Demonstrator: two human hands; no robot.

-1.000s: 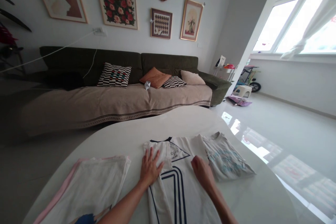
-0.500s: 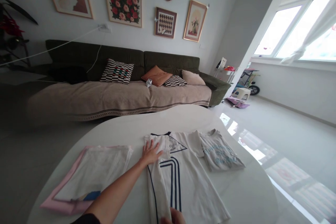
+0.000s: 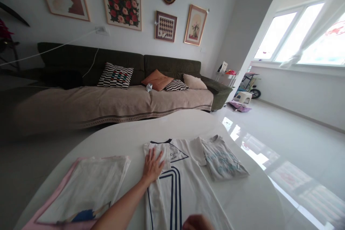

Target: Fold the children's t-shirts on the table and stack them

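Observation:
A white T-shirt (image 3: 192,187) with dark blue stripes and a dark collar lies on the white table, its left side folded inward. My left hand (image 3: 153,165) rests flat on that folded part near the collar, fingers spread. At the bottom edge of the view, my right hand (image 3: 198,222) is over the shirt's lower part, blurred and mostly cut off, so its fingers are hard to make out. Beside the T-shirt's right sleeve sits a folded grey T-shirt (image 3: 225,160) with pale blue lettering.
On the left of the white table (image 3: 105,140) lie a pink and white garment (image 3: 91,183), partly behind my forearm. Beyond the table stands a dark green sofa (image 3: 121,54) with a beige cover and several cushions. Shiny floor (image 3: 283,143) stretches off to the right.
My right hand has moved rightward from the folded left part toward the shirt's middle. My left hand stays flat near the collar. The whole view has shifted slightly.

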